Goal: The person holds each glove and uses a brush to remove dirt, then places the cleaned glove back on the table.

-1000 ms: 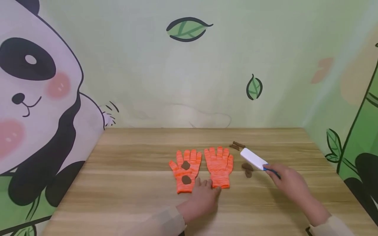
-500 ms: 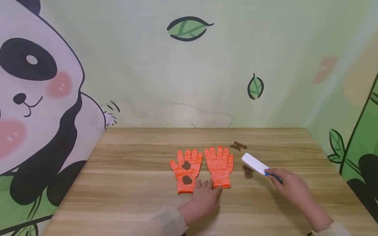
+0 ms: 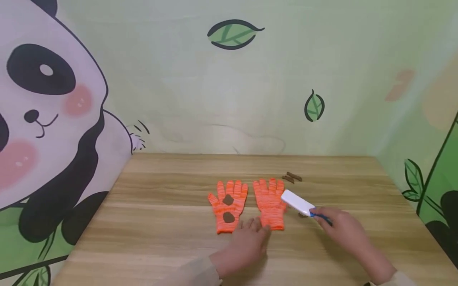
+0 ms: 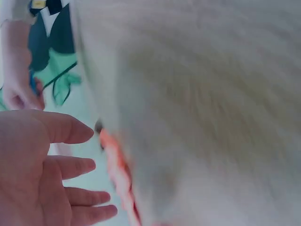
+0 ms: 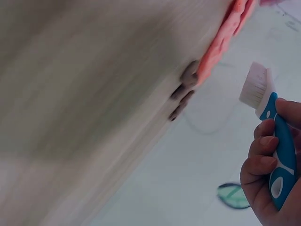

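The white-and-blue brush is hovering right of centre in the lower half of the head view, its white head overlapping the right edge of the plain orange glove. In the right wrist view its bristles are pointing down and left, standing apart from the glove and the table. The right hand is gripping its blue handle, fingers curling round it. The left hand is holding nothing, its fingers extending loosely at lower centre near the plain glove's cuff; whether it is touching that glove cannot be told. Just left, the patched orange glove is lying flat, bearing two brown patches. A brown piece is showing partly beneath the brush, and two brown strips are lying above it. All are resting on the wood-grain table; behind, a painted panda is filling the upper left of the frame.
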A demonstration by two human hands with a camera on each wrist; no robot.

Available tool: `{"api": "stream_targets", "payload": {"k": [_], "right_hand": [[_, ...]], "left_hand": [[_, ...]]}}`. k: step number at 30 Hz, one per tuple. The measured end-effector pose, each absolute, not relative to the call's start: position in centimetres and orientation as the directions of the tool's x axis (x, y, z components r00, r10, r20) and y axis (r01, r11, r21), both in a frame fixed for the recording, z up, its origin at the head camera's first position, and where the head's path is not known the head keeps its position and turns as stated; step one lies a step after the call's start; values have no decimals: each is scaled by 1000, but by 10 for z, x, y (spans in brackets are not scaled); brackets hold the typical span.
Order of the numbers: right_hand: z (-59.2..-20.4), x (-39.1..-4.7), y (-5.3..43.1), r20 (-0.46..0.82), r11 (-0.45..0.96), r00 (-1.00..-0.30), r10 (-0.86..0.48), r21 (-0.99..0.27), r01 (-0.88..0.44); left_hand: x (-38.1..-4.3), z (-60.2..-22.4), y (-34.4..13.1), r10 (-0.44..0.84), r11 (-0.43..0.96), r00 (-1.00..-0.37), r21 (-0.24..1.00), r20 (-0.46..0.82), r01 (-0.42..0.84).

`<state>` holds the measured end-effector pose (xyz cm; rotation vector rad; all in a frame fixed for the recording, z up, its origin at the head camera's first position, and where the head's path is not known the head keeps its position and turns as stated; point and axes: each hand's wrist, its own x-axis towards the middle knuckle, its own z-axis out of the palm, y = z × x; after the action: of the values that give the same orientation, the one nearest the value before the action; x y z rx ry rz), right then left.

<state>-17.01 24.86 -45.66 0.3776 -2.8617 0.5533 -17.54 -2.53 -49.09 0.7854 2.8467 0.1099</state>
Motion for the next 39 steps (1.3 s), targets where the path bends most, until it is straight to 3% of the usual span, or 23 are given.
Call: {"api": "stream_targets", "payload": {"k": [8,14,28,34,39], "right_hand": [[-453,-191,209,222,856,-914,-340,-330,-399],[-451,-205,178,174,829,-889,-423,-322,-458],[-464,-242,120,62,819,-884,-463,-352,-453],[-472,-252,113,38,783,-837,-546,-332,-526],[-472,-256,109,32,818,-860,-509,-294,-495]], "left_hand": [[-191,-478,-108,562,812,-826,219,-42,541],[-209,-489,-132,612,761,-786,210,82,614],[-231,-494,-137,556,823,-823,220,-119,524],[-231,-499,-141,582,807,-808,187,-92,560],[-233,-502,-145,574,813,-814,181,-87,554]]}}
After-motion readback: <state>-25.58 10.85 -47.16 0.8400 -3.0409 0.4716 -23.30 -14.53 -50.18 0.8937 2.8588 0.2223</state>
